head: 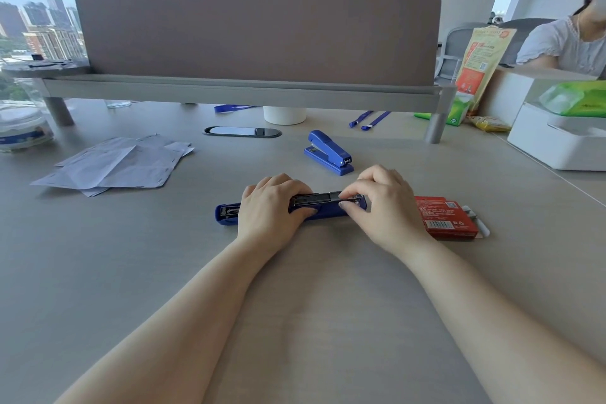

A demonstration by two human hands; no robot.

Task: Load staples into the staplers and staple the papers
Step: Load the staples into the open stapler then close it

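Nearest you, bare tabletop point(311, 289) runs between your forearms to the near edge, with open room on either side.

Beyond it the open stapler point(328, 210) lies flat, long axis left to right. Its blue cover is folded out to the left and the dark metal magazine faces up. Your left hand point(272, 207) lies over its middle, the grip closed round the body with fingers curled over the far side. Your right hand point(383, 207) is at the magazine's right end, the grip narrow, thumb and fingertips pinching the metal. Your fingers hide whether a staple strip sits between them.

Just right of that hand the red staple box point(446, 216) lies flat. It shows a barcode and small print too fine to read, and something pale pokes out at its right end.

Farther off, right of centre, the second stapler point(329, 152) sits closed, well apart from your hands. At far left the papers point(114, 164) lie in a loose overlapping pile, with small dark marks along some edges.

Behind them are an oval cable port point(242, 132), a white cup point(284, 115) half hidden under the divider panel point(255, 36), and blue lanyards point(370, 118). At far right a white box point(557, 141) is cut off by the frame edge. The print on the yellow-and-orange bag point(482, 56) cannot be read.
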